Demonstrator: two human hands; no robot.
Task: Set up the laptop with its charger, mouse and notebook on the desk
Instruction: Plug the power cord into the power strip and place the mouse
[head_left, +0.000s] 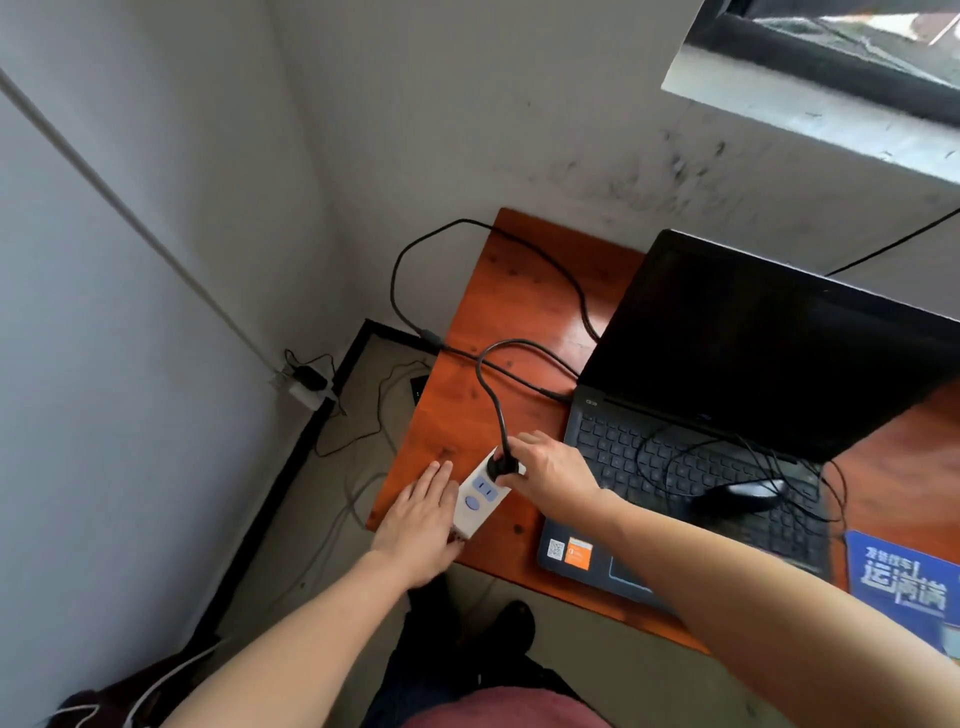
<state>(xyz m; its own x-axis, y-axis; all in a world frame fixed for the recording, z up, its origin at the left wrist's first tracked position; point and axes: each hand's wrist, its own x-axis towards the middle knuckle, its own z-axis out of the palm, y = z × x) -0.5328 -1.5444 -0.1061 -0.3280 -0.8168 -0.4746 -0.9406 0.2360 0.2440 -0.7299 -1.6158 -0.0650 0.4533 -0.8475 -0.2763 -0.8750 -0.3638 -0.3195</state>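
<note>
While seating the plug (503, 465) in the far socket of the power strip (480, 499), press straight down along the prongs, no rocking. State: right hand (550, 475) with fingers clamped round the plug body, thumb hidden. Also: left hand (421, 514) with fingers straight and together, flat on the tabletop (498, 291), touching the strip's left edge.

Better bracing: shift that palm onto the strip itself, or pin it harder from the side. Risk: strip sliding on smooth wood, and already close to the front-left corner. Cannot tell whether the prongs are fully in; check for no gap under the plug before letting go.

Routing: charger cable (485, 384) rising from the plug, looping over the tabletop, heading to the left side of the laptop (753, 338). Looks plugged in there, not certain. Keep slack in that loop, avoid tugging the laptop end.

Position: laptop open, screen dark, mid-tabletop. Pending: mouse (740, 493) lying on the keyboard, thin lead in loose loops around it, not yet placed. To the right of the laptop, blue notebook (904, 582) flat on the tabletop, near the palm rest, partly cut off by the frame.

Judgement: charger step nearly done; next, lift the mouse off the keys onto bare tabletop, lead untangled first. Notebook probably fine as is.
</note>
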